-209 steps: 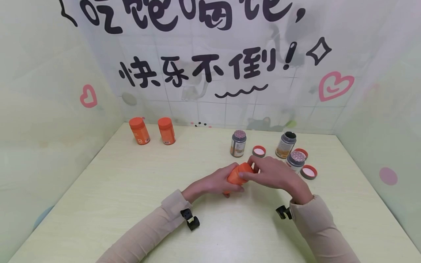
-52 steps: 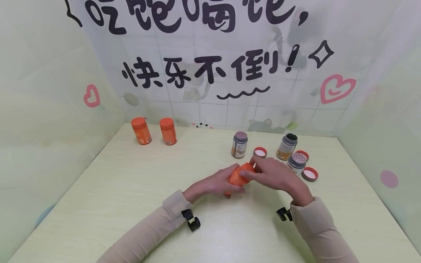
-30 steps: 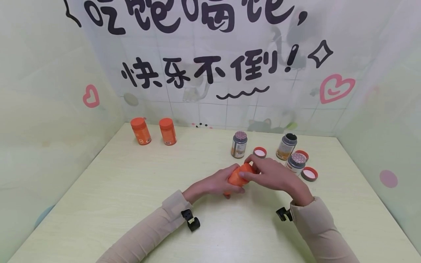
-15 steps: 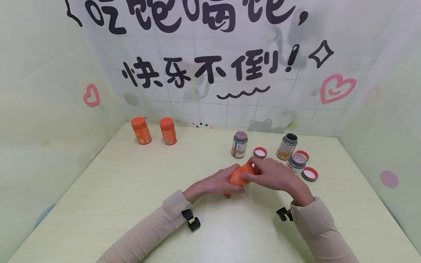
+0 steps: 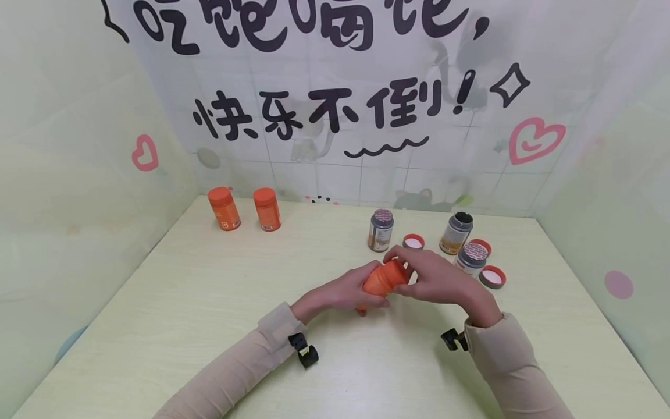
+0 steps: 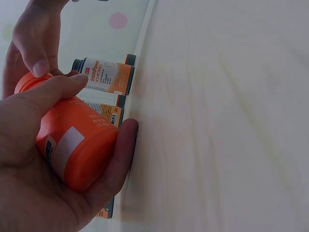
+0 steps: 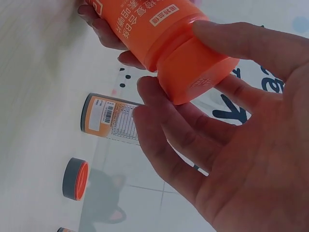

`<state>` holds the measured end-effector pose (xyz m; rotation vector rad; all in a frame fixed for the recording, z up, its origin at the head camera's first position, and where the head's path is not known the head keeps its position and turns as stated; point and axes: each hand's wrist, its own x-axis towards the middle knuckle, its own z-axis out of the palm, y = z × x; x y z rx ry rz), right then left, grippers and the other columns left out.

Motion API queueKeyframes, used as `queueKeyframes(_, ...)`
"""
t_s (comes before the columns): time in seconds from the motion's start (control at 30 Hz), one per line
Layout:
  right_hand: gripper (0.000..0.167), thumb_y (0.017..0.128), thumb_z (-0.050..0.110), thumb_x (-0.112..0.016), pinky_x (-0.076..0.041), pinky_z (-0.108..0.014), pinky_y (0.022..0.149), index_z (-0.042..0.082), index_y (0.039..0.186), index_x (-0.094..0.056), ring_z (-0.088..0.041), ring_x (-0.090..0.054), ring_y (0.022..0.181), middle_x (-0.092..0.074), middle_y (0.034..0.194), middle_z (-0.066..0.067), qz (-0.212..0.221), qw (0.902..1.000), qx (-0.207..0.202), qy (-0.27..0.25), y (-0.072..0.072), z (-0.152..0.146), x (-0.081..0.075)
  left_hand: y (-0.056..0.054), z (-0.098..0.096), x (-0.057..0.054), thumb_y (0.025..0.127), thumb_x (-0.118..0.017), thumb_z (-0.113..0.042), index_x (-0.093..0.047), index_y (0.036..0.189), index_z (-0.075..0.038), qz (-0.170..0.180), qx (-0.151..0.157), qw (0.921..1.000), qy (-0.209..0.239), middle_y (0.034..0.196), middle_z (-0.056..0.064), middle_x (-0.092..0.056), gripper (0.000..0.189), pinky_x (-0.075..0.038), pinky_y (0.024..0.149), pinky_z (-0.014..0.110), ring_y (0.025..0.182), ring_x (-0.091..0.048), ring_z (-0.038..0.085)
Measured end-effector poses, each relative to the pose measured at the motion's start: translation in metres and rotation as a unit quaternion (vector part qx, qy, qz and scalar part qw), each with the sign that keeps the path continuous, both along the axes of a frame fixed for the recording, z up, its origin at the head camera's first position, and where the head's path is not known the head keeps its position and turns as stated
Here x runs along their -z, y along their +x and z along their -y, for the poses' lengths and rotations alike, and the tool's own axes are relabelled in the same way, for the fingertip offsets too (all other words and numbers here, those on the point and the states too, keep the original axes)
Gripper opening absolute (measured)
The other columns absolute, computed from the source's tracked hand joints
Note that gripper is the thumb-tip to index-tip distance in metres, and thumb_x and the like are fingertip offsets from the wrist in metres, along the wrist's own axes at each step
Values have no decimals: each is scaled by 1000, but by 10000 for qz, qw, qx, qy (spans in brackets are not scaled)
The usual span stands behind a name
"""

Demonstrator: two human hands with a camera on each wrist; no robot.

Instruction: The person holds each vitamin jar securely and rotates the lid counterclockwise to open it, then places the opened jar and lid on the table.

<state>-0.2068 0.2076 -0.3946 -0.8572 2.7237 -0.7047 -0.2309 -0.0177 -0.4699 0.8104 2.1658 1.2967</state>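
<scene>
My left hand (image 5: 348, 289) grips an orange screw-top bottle (image 5: 376, 283) by its body, tilted above the table. In the left wrist view the thumb lies along the bottle (image 6: 77, 130) and the fingers wrap beneath it. The right hand (image 5: 445, 280) has its thumb and fingers curled round the orange lid (image 5: 396, 271). From the right wrist, the lid (image 7: 193, 72) sits on the bottle's neck, with the thumb on its edge and fingertips at the far side; whether every fingertip touches cannot be told.
Two capped orange bottles (image 5: 224, 209) stand at the back left. Toward the right are a grey bottle (image 5: 380, 231) with a printed seal, an uncovered grey bottle (image 5: 456, 235) with a dark mouth, and another sealed bottle (image 5: 471, 262). Red-and-grey lids (image 5: 493, 277) lie near them.
The right hand's fingers have spread and shifted round the orange lid, so more of it shows. The left hand and bottle have stayed nearly in place; the other bottles have not moved.
</scene>
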Motion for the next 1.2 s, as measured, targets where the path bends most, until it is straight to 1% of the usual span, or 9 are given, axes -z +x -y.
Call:
queueKeyframes(0.23, 48, 87, 10, -78, -59, -30, 78, 18, 129, -58, -19, -65, 100, -70, 111, 0, -14, 9999, -48, -131, -1, -3, 0, 0, -1, -1, 92, -77, -26, -48, 131, -23, 125, -37, 9999, -31, 111, 2, -62, 49, -56, 70, 31, 90, -62, 17)
queueKeyframes(0.4, 49, 87, 8, -78, -61, -39, 84, 15, 130, -56, -22, -66, 107, -70, 116, -2, 0, 9998, 49, -208, -3, -7, -2, 0, 0, -2, 91, -78, -26, -49, 129, -24, 278, -62, 9996, -51, 110, 2, -61, 48, -60, 66, 34, 88, -63, 19)
queueKeyframes(0.47, 50, 87, 9, -79, -61, -42, 85, 13, 130, -54, -23, -66, 107, -69, 117, -5, -50, 9996, 148, -244, -4, -9, -3, 0, 0, -2, 91, -78, -25, -49, 128, -24, 308, -82, 9995, -28, 110, 3, -61, 47, -60, 65, 34, 89, -63, 19)
queueKeyframes(0.57, 52, 87, 10, -80, -59, -39, 82, 9, 130, -51, -23, -65, 99, -68, 116, -7, -210, 9986, 405, -254, -5, -12, -5, -2, 0, -1, 91, -78, -25, -50, 127, -23, 327, -111, 9994, 34, 109, 3, -61, 46, -60, 66, 34, 90, -62, 19)
queueKeyframes(0.7, 56, 87, 12, -81, -56, -33, 78, 5, 132, -49, -23, -62, 91, -68, 118, -11, -412, 9958, 787, -215, -6, -15, -7, -5, 0, 0, 91, -78, -25, -50, 126, -21, 504, -151, 9985, 144, 109, 4, -61, 45, -60, 66, 33, 90, -62, 20)
queueKeyframes(0.77, 57, 87, 13, -81, -58, -34, 78, 4, 132, -49, -24, -63, 92, -68, 119, -13, -449, 9941, 966, -213, -6, -16, -8, -7, 1, -1, 91, -78, -25, -50, 127, -20, 644, -205, 9975, 210, 110, 5, -61, 46, -61, 67, 34, 92, -62, 21)
queueKeyframes(0.9, 56, 88, 13, -80, -59, -34, 77, 4, 133, -49, -29, -63, 94, -67, 115, -15, -475, 9914, 1210, -184, -7, -16, -8, -10, 2, -2, 92, -77, -25, -49, 130, -17, 618, -403, 9968, 300, 114, 5, -61, 48, -58, 82, 34, 100, -61, 21)
queueKeyframes(1.0, 60, 89, 15, -80, -60, -35, 77, 3, 138, -47, -29, -63, 95, -68, 115, -15, -464, 9904, 1291, -145, -8, -16, -8, -12, 3, -3, 93, -75, -26, -47, 136, -17, 527, -629, 9957, 418, 121, 3, -61, 52, -52, 94, 37, 109, -58, 21)
queueKeyframes(1.2, 63, 91, 18, -77, -61, -39, 81, 3, 145, -48, -27, -63, 97, -68, 120, -15, -457, 9911, 1254, 28, -9, -16, -4, -14, 0, -1, 95, -73, -32, -44, 145, -24, 808, -1185, 9867, 760, 134, 0, -59, 59, -49, 108, 48, 123, -56, 21)
